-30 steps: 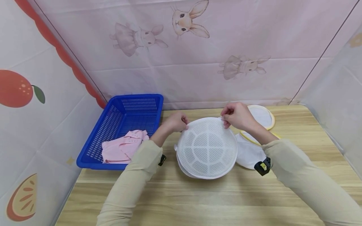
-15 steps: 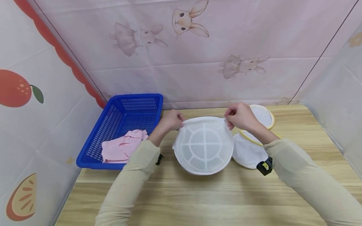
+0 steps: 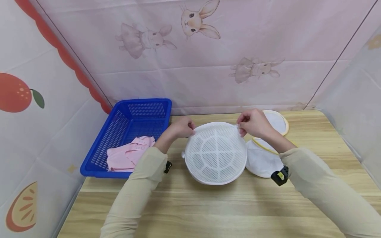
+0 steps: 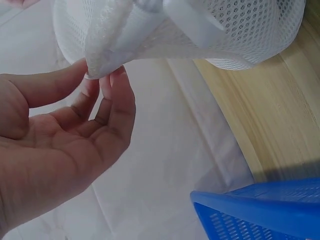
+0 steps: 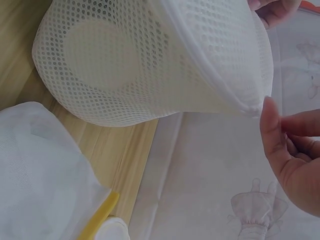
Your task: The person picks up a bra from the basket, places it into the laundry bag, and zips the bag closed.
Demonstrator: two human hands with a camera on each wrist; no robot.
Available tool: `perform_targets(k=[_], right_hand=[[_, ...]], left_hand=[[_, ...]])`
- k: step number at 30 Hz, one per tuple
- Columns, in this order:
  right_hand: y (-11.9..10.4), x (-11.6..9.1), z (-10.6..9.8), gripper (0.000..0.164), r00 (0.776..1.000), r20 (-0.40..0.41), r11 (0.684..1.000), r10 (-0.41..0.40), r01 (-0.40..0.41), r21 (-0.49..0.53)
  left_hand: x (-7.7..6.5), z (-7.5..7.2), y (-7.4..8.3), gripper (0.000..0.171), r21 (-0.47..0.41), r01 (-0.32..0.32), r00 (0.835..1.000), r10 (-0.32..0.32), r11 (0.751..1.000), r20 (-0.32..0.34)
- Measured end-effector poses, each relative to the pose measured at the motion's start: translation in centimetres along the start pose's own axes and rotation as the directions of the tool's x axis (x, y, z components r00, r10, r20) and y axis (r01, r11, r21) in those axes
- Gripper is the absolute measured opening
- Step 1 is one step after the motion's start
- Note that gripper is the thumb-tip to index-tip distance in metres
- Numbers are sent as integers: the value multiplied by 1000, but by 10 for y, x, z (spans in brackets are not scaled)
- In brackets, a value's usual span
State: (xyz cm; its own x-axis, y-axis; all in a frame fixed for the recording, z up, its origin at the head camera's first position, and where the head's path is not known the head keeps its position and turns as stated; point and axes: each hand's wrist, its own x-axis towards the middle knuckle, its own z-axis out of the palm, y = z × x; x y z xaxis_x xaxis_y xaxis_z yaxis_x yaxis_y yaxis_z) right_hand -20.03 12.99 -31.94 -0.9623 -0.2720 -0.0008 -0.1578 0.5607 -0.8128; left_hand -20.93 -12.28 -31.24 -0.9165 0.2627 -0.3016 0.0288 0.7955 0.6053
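Observation:
A round white mesh laundry bag [image 3: 216, 153] is held up near the middle of the table, its spoked top tilted toward me. My left hand [image 3: 180, 128] pinches its far left edge between thumb and fingertips. In the left wrist view, the left hand [image 4: 75, 115] grips a gathered corner of the mesh. At the far right edge, my right hand [image 3: 253, 123] pinches the end of the bag's seam. The right wrist view has the right hand's thumb and fingers [image 5: 272, 132] on that pointed corner. A pale round patch shows through the mesh in that view.
A blue plastic basket [image 3: 89, 165] with a folded pink garment [image 3: 131, 154] inside stands at the left. Two white bags with yellow rims, a nearer bag [image 3: 262, 162] and a farther bag [image 3: 274, 121], lie right of the mesh bag. A patterned curtain [image 3: 202, 86] backs the table.
The mesh bag has shifted slightly left and up, and its rim is pulled wider. My right hand has moved slightly right, my left slightly left. Basket and other bags have stayed put.

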Motion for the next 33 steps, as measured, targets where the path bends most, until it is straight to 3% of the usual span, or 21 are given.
perform_targets(k=[7, 20, 24, 33], right_hand=[[-3, 1, 2, 7, 1000, -5, 1000, 2, -2, 28], [-11, 4, 5, 7, 999, -51, 999, 3, -1, 40], [-12, 4, 6, 8, 998, -56, 999, -5, 8, 44], [-13, 2, 5, 5, 999, -48, 1000, 7, -6, 26]], left_hand=[[2, 2, 4, 19, -57, 16, 1000, -15, 998, 22], [2, 2, 18, 13, 30, -27, 999, 26, 999, 39], [2, 2, 20, 11, 67, -37, 999, 36, 997, 8], [2, 5, 16, 7, 27, -5, 995, 8, 1000, -100]])
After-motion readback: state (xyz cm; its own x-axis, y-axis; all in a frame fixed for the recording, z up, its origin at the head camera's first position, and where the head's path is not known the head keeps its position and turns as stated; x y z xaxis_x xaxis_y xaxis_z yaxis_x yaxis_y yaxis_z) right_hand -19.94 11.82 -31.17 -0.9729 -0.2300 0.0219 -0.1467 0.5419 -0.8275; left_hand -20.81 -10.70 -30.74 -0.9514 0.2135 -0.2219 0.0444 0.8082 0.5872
